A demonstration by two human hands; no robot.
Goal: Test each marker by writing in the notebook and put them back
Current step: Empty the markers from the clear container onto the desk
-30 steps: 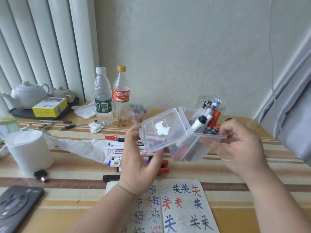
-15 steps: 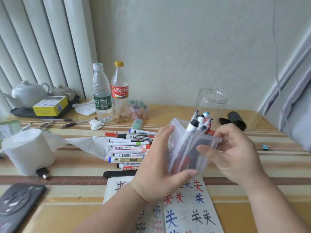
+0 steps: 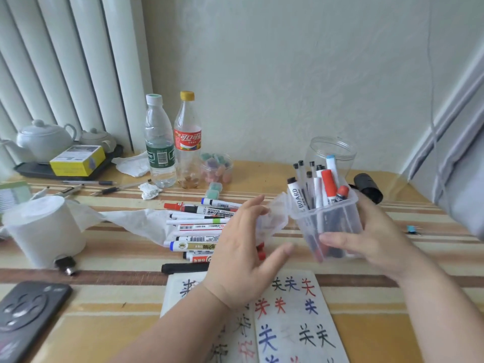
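Note:
A clear plastic box (image 3: 337,218) stands upright in the air over the table, and my right hand (image 3: 374,239) grips it from the right and front. Several markers (image 3: 327,187) stick out of its top, red, black and blue caps up. Its hinged lid (image 3: 275,218) hangs open to the left. My left hand (image 3: 243,252) is beside that lid with fingers spread and straight, holding nothing. More markers (image 3: 201,224) lie in a row on the table left of my hands. The open notebook (image 3: 293,323), covered with black, red and blue characters, lies at the front edge.
A black marker (image 3: 183,267) lies above the notebook. An empty clear jar (image 3: 331,153) and its black lid (image 3: 368,188) stand behind the box. Two bottles (image 3: 172,142), a toilet roll (image 3: 44,229), a phone (image 3: 26,315) and a teapot tray (image 3: 60,169) fill the left side.
The box has gone from tilted to upright and shifted right in my right hand. My left hand has let go of the box and its lid, which now hangs open.

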